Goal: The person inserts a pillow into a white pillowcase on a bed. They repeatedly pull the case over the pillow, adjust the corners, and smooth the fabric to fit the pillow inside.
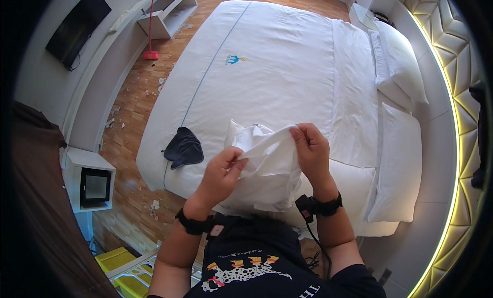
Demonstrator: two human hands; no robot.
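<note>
A white cloth (269, 167) hangs between my two hands over the near side of the bed, its upper edge drawn out between them and the rest falling in loose folds. My left hand (218, 177) pinches one end of that edge. Higher up and to the right, my right hand (312, 150) grips the other end between thumb and fingers. The folds hide whether anything lies inside or beneath the cloth. On the bed to the left of my left hand lies a crumpled dark grey cloth (184, 148).
The large bed (277, 62) has a white cover and white pillows (395, 162) along its right side. A red broom (151, 54) leans at the far left, near litter on the wooden floor (134, 100). A white cabinet (74, 167) stands left; yellow containers (115, 258) sit at lower left.
</note>
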